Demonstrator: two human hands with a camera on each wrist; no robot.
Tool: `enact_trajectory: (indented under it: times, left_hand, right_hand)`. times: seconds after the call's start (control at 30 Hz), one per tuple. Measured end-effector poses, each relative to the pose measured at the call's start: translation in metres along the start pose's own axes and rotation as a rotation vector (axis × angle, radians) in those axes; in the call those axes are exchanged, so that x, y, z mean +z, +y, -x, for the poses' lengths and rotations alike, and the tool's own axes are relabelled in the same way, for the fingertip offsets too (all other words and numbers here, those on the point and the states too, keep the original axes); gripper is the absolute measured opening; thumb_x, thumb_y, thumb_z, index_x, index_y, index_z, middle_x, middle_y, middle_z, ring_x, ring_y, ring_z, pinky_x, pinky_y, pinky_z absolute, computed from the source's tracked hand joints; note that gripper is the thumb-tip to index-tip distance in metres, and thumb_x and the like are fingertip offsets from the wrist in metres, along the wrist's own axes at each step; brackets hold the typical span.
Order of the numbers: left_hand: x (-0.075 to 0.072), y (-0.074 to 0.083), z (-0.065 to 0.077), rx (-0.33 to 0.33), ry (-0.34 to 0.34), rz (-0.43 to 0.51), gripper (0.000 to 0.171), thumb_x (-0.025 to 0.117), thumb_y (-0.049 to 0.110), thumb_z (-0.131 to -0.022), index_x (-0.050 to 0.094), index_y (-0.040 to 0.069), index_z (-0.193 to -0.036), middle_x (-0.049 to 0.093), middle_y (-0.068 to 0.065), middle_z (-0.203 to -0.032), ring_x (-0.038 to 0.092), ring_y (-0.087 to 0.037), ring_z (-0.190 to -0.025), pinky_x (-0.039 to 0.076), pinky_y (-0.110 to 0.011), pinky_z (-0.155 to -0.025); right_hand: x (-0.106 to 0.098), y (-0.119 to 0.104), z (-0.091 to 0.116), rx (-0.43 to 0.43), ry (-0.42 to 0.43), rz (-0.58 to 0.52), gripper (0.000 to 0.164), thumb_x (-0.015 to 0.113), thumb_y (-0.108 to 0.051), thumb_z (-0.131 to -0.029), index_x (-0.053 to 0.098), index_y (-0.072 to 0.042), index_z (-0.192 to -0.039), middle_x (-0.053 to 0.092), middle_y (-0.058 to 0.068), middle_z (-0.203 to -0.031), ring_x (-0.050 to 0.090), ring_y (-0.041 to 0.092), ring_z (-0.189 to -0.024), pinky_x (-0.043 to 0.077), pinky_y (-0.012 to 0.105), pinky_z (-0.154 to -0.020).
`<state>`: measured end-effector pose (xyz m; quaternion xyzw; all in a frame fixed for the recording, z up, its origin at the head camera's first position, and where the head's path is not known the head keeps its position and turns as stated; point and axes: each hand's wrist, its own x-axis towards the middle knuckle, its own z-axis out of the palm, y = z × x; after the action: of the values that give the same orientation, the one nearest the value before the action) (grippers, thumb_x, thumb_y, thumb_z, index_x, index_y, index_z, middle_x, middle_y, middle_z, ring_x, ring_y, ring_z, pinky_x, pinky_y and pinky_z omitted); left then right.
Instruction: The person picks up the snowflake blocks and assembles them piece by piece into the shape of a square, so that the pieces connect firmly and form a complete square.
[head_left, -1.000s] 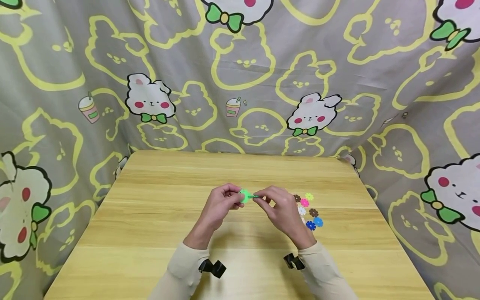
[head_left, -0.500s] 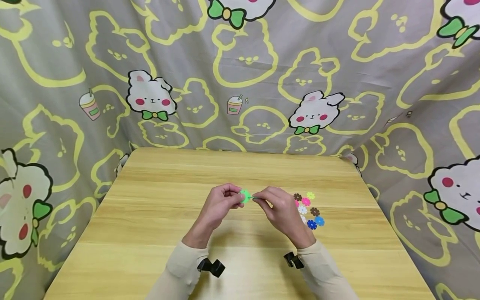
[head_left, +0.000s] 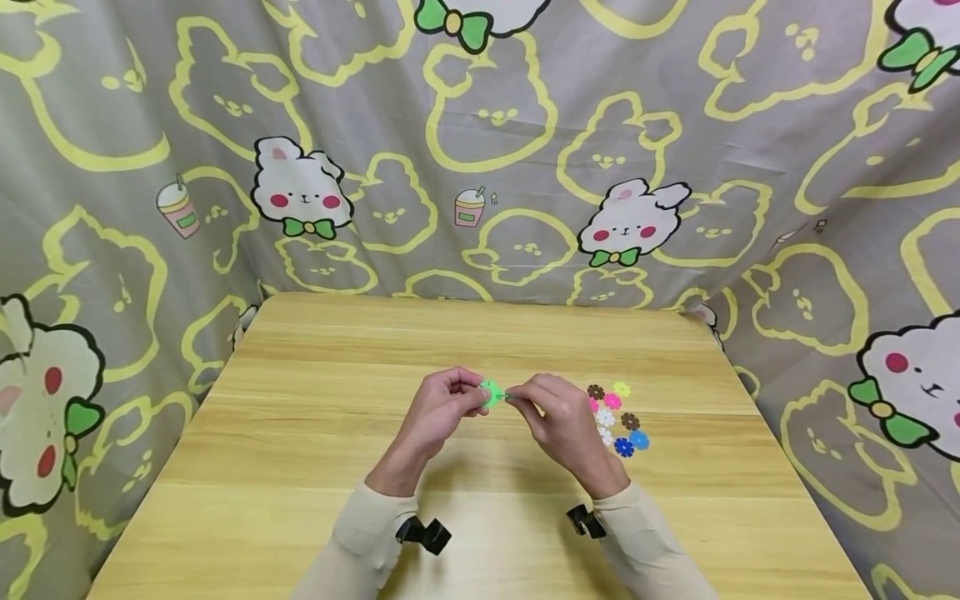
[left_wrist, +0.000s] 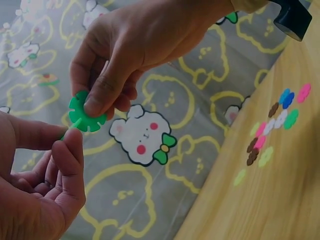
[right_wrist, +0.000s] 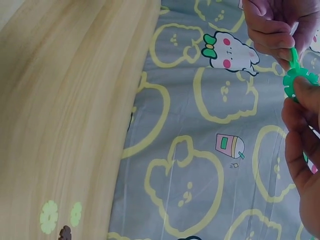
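Observation:
My left hand (head_left: 442, 404) and right hand (head_left: 555, 408) meet fingertip to fingertip above the table, each pinching a small green slotted flower disc. The disc in my left fingers (head_left: 491, 393) shows its flat face in the head view and looks like a thin strip (left_wrist: 78, 123) in the left wrist view. Between my right thumb and forefinger, the other green disc (left_wrist: 91, 123) stands on edge to it, with notches round its rim. Their edges meet between the two hands. My right thumb covers part of its disc (right_wrist: 292, 86) in the right wrist view.
Right of my right hand, several loose flower discs lie on the wooden table (head_left: 315, 467), among them brown (head_left: 630, 422), pink (head_left: 612, 401), white (head_left: 604, 417), dark blue (head_left: 624, 447) and yellow-green (head_left: 622, 389). A patterned curtain (head_left: 360, 100) surrounds the table's back and sides.
Both hands keep nearly the same place and grip. Less of the right hand's green disc shows in the head view now. The head view has shifted slightly.

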<state>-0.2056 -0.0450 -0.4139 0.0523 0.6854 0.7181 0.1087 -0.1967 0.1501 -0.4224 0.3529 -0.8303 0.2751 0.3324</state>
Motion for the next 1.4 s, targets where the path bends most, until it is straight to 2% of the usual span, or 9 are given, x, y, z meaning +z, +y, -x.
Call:
enact_trajectory:
  times: [0.3,0.4,0.53,0.7,0.87,0.97,1.17,1.3,1.4]
  left_hand:
    - [0.002,-0.002,0.0,-0.001,0.005,-0.009,0.015,0.065,0.0,-0.086,0.063,-0.009,-0.098,0.065,-0.006,-0.08,0.064,-0.012,-0.064,0.055,-0.026,-0.068]
    - [0.003,-0.002,0.0,0.0,0.005,-0.013,0.015,0.065,0.0,-0.086,0.064,-0.009,-0.098,0.065,-0.006,-0.08,0.064,-0.012,-0.064,0.056,-0.028,-0.069]
    - [0.002,-0.002,0.001,0.006,0.002,-0.006,0.015,0.064,-0.001,-0.086,0.063,-0.01,-0.098,0.065,-0.007,-0.081,0.063,-0.012,-0.065,0.056,-0.027,-0.068]
    - [0.001,-0.002,0.002,0.011,0.002,-0.011,0.014,0.064,-0.002,-0.086,0.063,-0.01,-0.098,0.065,-0.009,-0.081,0.064,-0.012,-0.065,0.056,-0.025,-0.067]
    - [-0.001,-0.003,0.002,-0.002,0.005,-0.012,0.015,0.064,0.0,-0.087,0.063,-0.009,-0.098,0.065,-0.008,-0.082,0.064,-0.013,-0.065,0.057,-0.03,-0.072]
    - [-0.002,-0.004,0.002,-0.013,0.004,-0.009,0.016,0.065,0.001,-0.087,0.063,-0.008,-0.1,0.065,-0.007,-0.082,0.064,-0.012,-0.066,0.057,-0.032,-0.073]
    - [-0.005,-0.006,0.001,-0.029,0.015,0.021,0.017,0.066,0.004,-0.087,0.063,-0.007,-0.1,0.064,-0.006,-0.082,0.065,-0.013,-0.067,0.056,-0.027,-0.07]
    - [-0.007,-0.005,0.001,-0.021,0.056,0.024,0.018,0.068,0.004,-0.086,0.063,-0.006,-0.1,0.064,-0.005,-0.081,0.065,-0.013,-0.066,0.054,-0.024,-0.066]
    - [-0.009,-0.004,0.001,-0.027,0.082,0.027,0.017,0.068,0.003,-0.085,0.064,-0.005,-0.1,0.064,-0.004,-0.079,0.064,-0.013,-0.065,0.052,-0.023,-0.064]
  right_hand:
    - [0.002,0.0,0.002,-0.008,0.017,-0.007,0.005,0.076,-0.007,-0.081,0.074,-0.009,-0.085,0.068,-0.002,-0.074,0.058,0.008,-0.062,0.05,0.02,-0.059]
    - [0.003,0.001,0.004,-0.01,0.019,-0.015,0.001,0.074,-0.008,-0.083,0.073,-0.007,-0.084,0.067,-0.002,-0.073,0.057,0.007,-0.061,0.049,0.018,-0.058]
    - [0.007,0.0,0.004,-0.026,0.034,-0.018,0.003,0.073,-0.008,-0.085,0.073,-0.007,-0.082,0.067,-0.002,-0.072,0.057,0.007,-0.06,0.049,0.017,-0.057]
    - [0.012,-0.001,0.004,-0.056,0.065,-0.004,0.007,0.077,-0.002,-0.078,0.073,-0.007,-0.081,0.066,-0.001,-0.069,0.058,0.009,-0.058,0.05,0.018,-0.056]
    - [0.013,-0.001,0.004,-0.05,0.06,-0.004,0.003,0.075,-0.006,-0.083,0.073,-0.006,-0.081,0.066,-0.001,-0.07,0.059,0.009,-0.06,0.05,0.019,-0.058]
    - [0.013,-0.001,0.004,-0.045,0.055,0.003,0.003,0.075,-0.007,-0.082,0.073,-0.007,-0.082,0.066,-0.002,-0.072,0.059,0.009,-0.061,0.05,0.021,-0.059]
    - [0.011,0.003,0.004,-0.029,0.026,0.029,0.013,0.08,-0.014,-0.078,0.074,-0.012,-0.091,0.07,-0.003,-0.079,0.06,0.009,-0.065,0.049,0.027,-0.064]
    - [0.007,0.011,0.007,0.008,0.004,0.034,0.025,0.081,-0.018,-0.077,0.073,-0.012,-0.101,0.072,-0.002,-0.086,0.06,0.011,-0.066,0.047,0.031,-0.068]
    - [0.004,0.022,0.011,0.054,0.0,0.049,0.026,0.081,-0.018,-0.077,0.073,-0.011,-0.101,0.072,0.0,-0.087,0.061,0.013,-0.067,0.047,0.033,-0.067]
